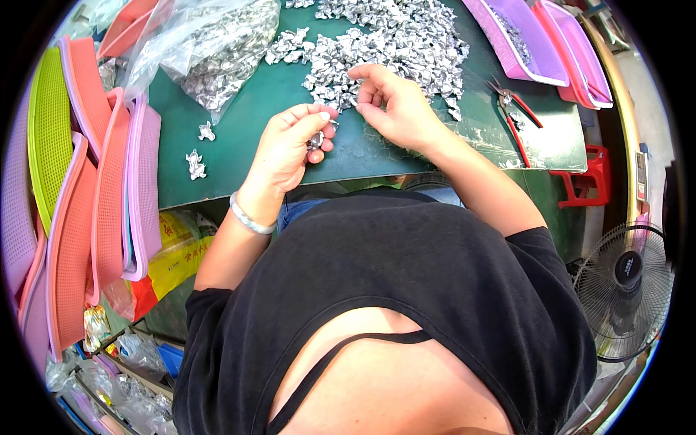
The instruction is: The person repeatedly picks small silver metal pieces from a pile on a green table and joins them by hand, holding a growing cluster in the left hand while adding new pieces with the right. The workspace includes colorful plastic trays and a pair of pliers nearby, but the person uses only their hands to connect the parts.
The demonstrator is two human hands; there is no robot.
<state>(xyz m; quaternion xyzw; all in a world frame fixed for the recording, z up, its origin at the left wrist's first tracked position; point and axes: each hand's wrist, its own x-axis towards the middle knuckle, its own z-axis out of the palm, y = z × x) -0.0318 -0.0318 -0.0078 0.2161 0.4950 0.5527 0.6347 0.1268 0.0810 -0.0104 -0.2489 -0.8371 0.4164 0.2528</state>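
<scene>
In my left hand [293, 145] I hold a small silver metal figure [315, 141], gripped between the thumb and curled fingers near the table's front edge. The fingers hide part of its shape. My right hand [395, 105] hovers at the near edge of a heap of similar silver metal figures [391, 43]. Its index finger points left, apart from the thumb, and the other fingers are bent; I see nothing held in it. Two loose figures, one nearer [196, 165] and one farther [206, 131], lie on the green table [239, 156] left of my left hand.
A clear plastic bag [217, 58] of silver pieces lies at the back left. Red-handled pliers [513, 116] rest at right, below a purple basket [533, 54]. Stacked colored baskets [72, 196] crowd the left side. A red stool [591, 177] and a fan [627, 272] stand right.
</scene>
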